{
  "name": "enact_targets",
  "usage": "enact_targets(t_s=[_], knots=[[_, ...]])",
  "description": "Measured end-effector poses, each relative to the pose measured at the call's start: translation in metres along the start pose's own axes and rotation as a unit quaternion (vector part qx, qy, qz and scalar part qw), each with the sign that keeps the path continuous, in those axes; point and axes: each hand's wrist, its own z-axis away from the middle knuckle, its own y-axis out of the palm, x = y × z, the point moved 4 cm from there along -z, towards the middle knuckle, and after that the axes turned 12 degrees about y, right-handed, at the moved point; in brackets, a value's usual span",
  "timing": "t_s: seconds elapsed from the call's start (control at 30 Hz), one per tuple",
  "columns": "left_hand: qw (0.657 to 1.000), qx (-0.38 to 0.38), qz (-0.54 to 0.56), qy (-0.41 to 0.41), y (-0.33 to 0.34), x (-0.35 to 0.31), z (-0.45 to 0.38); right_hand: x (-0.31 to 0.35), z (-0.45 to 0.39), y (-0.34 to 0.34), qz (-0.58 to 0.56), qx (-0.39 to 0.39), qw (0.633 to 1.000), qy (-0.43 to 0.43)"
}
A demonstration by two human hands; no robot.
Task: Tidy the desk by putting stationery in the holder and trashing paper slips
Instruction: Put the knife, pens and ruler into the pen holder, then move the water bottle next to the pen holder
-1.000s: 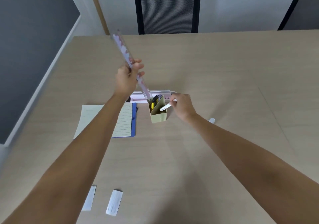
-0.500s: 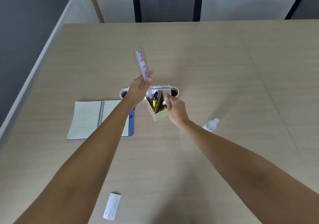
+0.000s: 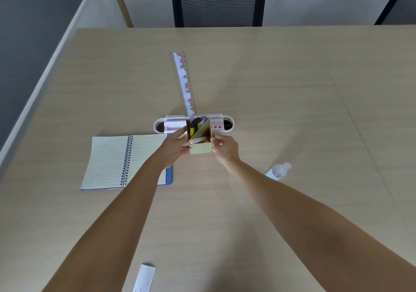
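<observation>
Left hand (image 3: 174,146) and right hand (image 3: 226,149) clasp opposite sides of the cardboard holder (image 3: 201,142), fingers curled against it; the ruler (image 3: 185,84) stands inside.

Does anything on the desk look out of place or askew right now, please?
The ruler sticks far out of the holder, leaning away. A paper slip lies loose near the desk's front edge, not yet trashed. A small bottle lies on its side at the right.
</observation>
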Motion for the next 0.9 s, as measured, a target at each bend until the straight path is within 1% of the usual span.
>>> enact_targets(t_s=[0.2, 0.3, 0.4, 0.47, 0.5, 0.53, 0.6, 0.63, 0.67, 0.7, 0.73, 0.8, 0.83, 0.9], knots=[[1.000, -0.021, 0.011, 0.013, -0.023, -0.004, -0.019, 0.012, -0.018, 0.019, -0.018, 0.005, 1.000, 0.014], [1.000, -0.015, 0.014, 0.012, -0.024, -0.006, -0.020, 0.006, -0.026, 0.022, -0.036, 0.015, 0.999, 0.021], [0.999, -0.027, 0.028, 0.005, -0.023, -0.002, -0.014, 0.002, -0.023, 0.022, -0.054, 0.033, 0.997, 0.033], [0.997, -0.050, 0.051, 0.004, -0.018, -0.002, -0.007, 0.002, -0.016, 0.021, -0.038, 0.043, 0.998, 0.037], [0.996, -0.076, 0.055, 0.009, -0.016, -0.001, -0.004, 0.000, -0.011, 0.020, -0.016, 0.048, 0.998, 0.036], [0.992, -0.118, 0.042, 0.016, -0.015, 0.002, -0.001, -0.005, -0.006, 0.019, 0.001, 0.048, 0.998, 0.036], [0.973, -0.221, -0.049, 0.038, -0.010, 0.012, 0.012, -0.024, 0.010, 0.014, -0.002, 0.047, 0.998, 0.049], [0.959, -0.259, -0.102, 0.046, -0.004, 0.022, 0.023, -0.038, 0.020, 0.010, -0.017, 0.048, 0.997, 0.064], [0.949, -0.275, -0.146, 0.043, 0.006, 0.033, 0.034, -0.055, 0.032, 0.004, -0.038, 0.050, 0.995, 0.083], [0.945, -0.269, -0.181, 0.036, 0.016, 0.048, 0.043, -0.074, 0.048, -0.002, -0.062, 0.054, 0.990, 0.112], [0.944, -0.245, -0.217, 0.035, 0.027, 0.062, 0.051, -0.094, 0.064, -0.008, -0.085, 0.056, 0.984, 0.146], [0.936, -0.176, -0.294, 0.079, 0.049, 0.092, 0.062, -0.136, 0.092, -0.024, -0.101, 0.034, 0.973, 0.203], [0.925, -0.145, -0.337, 0.100, 0.057, 0.106, 0.065, -0.155, 0.100, -0.033, -0.099, 0.007, 0.970, 0.221], [0.881, -0.104, -0.446, 0.118, 0.068, 0.130, 0.068, -0.179, 0.108, -0.057, -0.097, -0.072, 0.964, 0.238]])
